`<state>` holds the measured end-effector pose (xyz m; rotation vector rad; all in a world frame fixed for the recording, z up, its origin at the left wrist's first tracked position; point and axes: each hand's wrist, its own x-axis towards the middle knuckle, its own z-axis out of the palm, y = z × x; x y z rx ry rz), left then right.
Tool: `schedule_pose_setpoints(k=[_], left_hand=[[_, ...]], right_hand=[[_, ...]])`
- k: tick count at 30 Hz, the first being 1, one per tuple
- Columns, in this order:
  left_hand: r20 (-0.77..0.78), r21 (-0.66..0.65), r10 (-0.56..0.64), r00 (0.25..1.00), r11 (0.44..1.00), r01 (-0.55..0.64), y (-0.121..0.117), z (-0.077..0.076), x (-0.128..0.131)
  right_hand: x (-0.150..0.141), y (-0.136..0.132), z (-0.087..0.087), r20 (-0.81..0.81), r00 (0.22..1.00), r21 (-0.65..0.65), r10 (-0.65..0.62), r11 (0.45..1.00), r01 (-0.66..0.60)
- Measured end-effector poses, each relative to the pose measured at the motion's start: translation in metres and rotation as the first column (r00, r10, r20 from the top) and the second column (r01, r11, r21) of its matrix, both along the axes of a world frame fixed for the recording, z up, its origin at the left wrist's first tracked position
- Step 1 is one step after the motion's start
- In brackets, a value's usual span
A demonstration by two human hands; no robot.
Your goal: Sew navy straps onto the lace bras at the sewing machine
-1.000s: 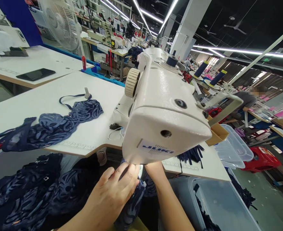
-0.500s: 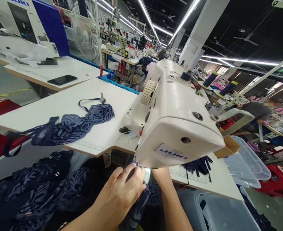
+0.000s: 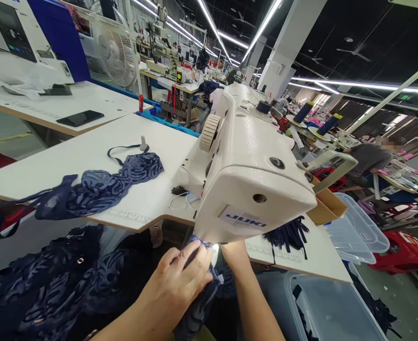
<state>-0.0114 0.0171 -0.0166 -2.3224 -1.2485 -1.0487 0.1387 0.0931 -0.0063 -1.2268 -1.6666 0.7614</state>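
Observation:
A cream JUKI sewing machine (image 3: 251, 161) fills the middle of the view, its head pointing toward me. My left hand (image 3: 180, 279) lies under the machine head with its fingers pressed on a piece of navy lace fabric (image 3: 200, 303). My right hand (image 3: 232, 251) reaches beneath the head from the right; its fingers are hidden by the machine. A small lamp glows between the two hands. A navy lace bra (image 3: 95, 189) lies on the white table (image 3: 88, 151) to the left.
A heap of navy lace garments (image 3: 41, 284) sits at lower left. Clear plastic bins (image 3: 337, 308) stand at lower right, with navy straps (image 3: 289, 234) on the table edge. A phone (image 3: 79, 117), a fan (image 3: 114, 47), thread cones (image 3: 303, 112) and a seated person (image 3: 368, 158) lie beyond.
Both hands stay under the machine head on the lace; the left fingers have shifted slightly forward. My view has swung a little, first right, then back left.

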Motion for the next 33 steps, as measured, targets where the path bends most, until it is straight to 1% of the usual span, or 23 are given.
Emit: schedule_pose_setpoints(k=[3,8,13,18,22,24,26,28,30,33], left_hand=[[0.018,-0.014,0.014,1.0,1.0,-0.014,0.0,-0.003,0.001],[0.019,-0.026,0.006,1.0,1.0,-0.005,0.003,-0.005,0.002],[0.039,-0.045,0.013,0.999,0.999,-0.011,0.003,-0.004,0.003],[0.04,-0.049,0.017,0.999,0.999,-0.015,0.0,-0.002,0.004],[-0.005,-0.054,0.056,0.998,0.997,-0.056,-0.001,-0.002,0.002],[-0.016,-0.063,0.073,0.997,0.995,-0.074,-0.001,-0.002,0.0],[-0.018,-0.068,0.077,0.997,0.995,-0.078,-0.001,-0.001,-0.002],[-0.01,-0.068,0.081,0.997,0.994,-0.082,-0.001,0.0,-0.003],[-0.001,-0.064,0.088,0.996,0.994,-0.088,-0.001,0.001,-0.003],[-0.018,-0.05,0.08,0.997,0.996,-0.081,0.0,0.001,-0.003]], right_hand=[[-0.002,0.0,0.001,-0.011,1.0,-0.011,0.011,1.0,-0.011],[-0.003,0.004,0.001,0.015,1.0,0.015,0.02,1.0,-0.02],[-0.001,0.005,-0.005,0.06,0.998,0.034,-0.006,0.999,0.004],[0.0,0.006,-0.011,0.065,0.998,0.058,0.007,0.998,-0.011],[-0.001,0.007,-0.014,0.082,0.994,0.076,-0.066,0.995,0.06],[0.0,0.002,-0.015,0.071,0.99,0.067,-0.119,0.991,0.114],[0.003,-0.009,-0.015,0.049,0.986,0.034,-0.16,0.987,0.158],[0.007,-0.026,-0.013,0.05,0.989,-0.043,-0.14,0.989,0.142],[0.013,-0.045,-0.009,0.079,0.996,-0.156,-0.043,0.986,0.055],[0.02,-0.071,-0.006,0.079,0.989,-0.321,0.126,0.942,-0.094]])
